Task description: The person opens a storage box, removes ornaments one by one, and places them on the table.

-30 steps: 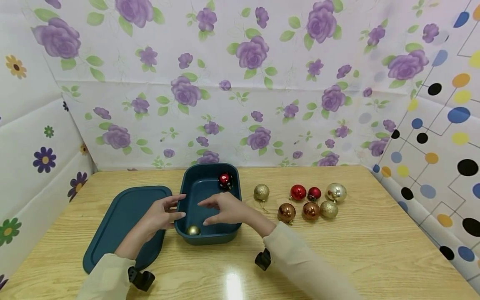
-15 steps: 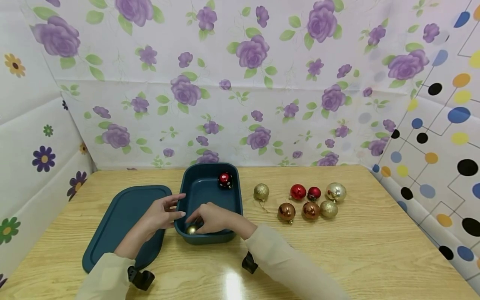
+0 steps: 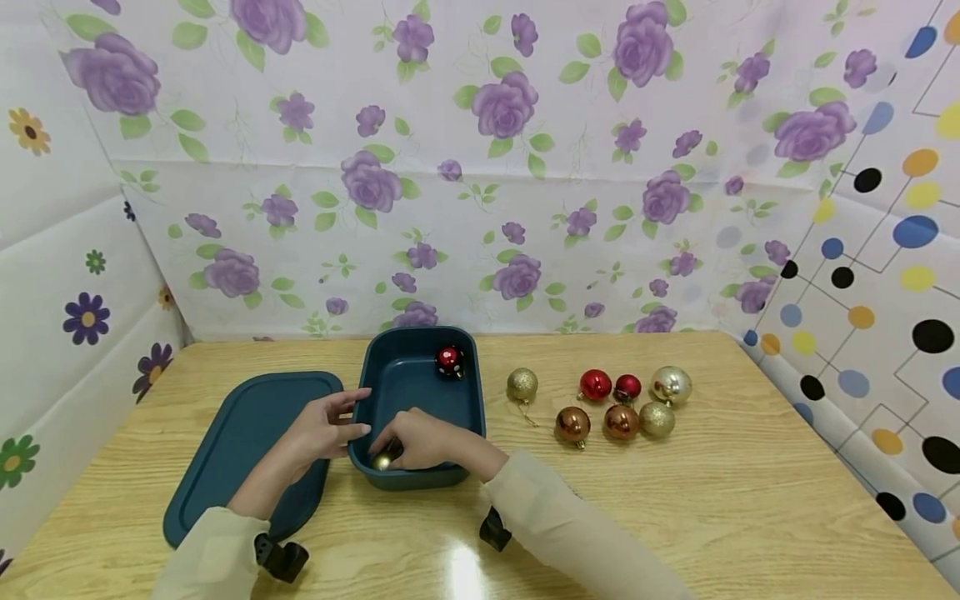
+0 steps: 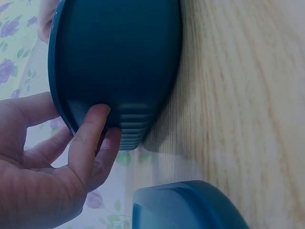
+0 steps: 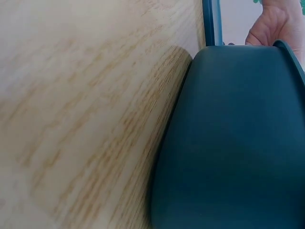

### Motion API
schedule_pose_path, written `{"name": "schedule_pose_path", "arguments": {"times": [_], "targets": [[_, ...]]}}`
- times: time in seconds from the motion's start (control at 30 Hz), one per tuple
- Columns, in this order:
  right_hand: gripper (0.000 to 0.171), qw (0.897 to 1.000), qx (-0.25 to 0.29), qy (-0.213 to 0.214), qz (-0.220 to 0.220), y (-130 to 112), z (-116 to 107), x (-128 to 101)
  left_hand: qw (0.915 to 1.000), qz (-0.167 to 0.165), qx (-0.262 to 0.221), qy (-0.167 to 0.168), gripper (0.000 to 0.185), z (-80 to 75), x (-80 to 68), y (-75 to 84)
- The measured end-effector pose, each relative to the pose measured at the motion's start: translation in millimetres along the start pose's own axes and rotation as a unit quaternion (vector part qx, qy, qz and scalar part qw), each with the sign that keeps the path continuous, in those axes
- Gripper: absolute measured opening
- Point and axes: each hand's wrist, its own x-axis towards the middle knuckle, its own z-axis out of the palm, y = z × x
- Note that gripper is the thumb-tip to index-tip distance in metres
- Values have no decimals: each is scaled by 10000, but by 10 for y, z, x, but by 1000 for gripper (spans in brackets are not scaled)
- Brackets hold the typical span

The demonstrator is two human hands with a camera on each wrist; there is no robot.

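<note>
In the head view, a dark teal box [image 3: 428, 478] stands on the table. My left hand [image 3: 318, 433] grips its left wall. In the left wrist view, fingertips [image 4: 99, 112] lie against the outer wall while another digit passes behind the rim. My right hand [image 3: 423, 439] reaches inside and holds a shiny gold Christmas ball [image 3: 382, 460] at the near left corner. Part of that ball is covered by the fingers. A red and black Christmas ball [image 3: 450, 361] with white dots sits in the box's far right corner. The right wrist view shows mostly the box's outside wall [image 5: 233, 143].
Flat on the table, left of the box, lies a teal lid [image 3: 251, 442]. To the right are a glittery gold ball [image 3: 522, 384], red balls [image 3: 596, 385], copper balls [image 3: 573, 425] and a pale gold ball [image 3: 671, 384]. A flowered cloth [image 3: 480, 208] hangs behind the table.
My right hand has moved down and left within the box, and its fingers have closed on the gold ball. The left hand has stayed at the box's left wall.
</note>
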Motion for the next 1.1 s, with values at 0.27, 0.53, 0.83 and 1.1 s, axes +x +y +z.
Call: {"name": "schedule_pose_path", "arguments": {"times": [0.27,0.53,0.83,1.1], "targets": [[28,9991,101,323,-255,36,-30,-69,10000,31,-39,-40,63,-8,0,-12],[33,9966,430,640,-279,60,-173,-223,9999,15,-98,-31,61,-5,3,-4],[35,9897,860,1093,-332,183,-335,-434,10000,12,-56,-27,62,5,-6,3],[34,9761,1251,1745,-351,377,-515,-682,10000,-19,-92,5,62,-4,5,-5]]}}
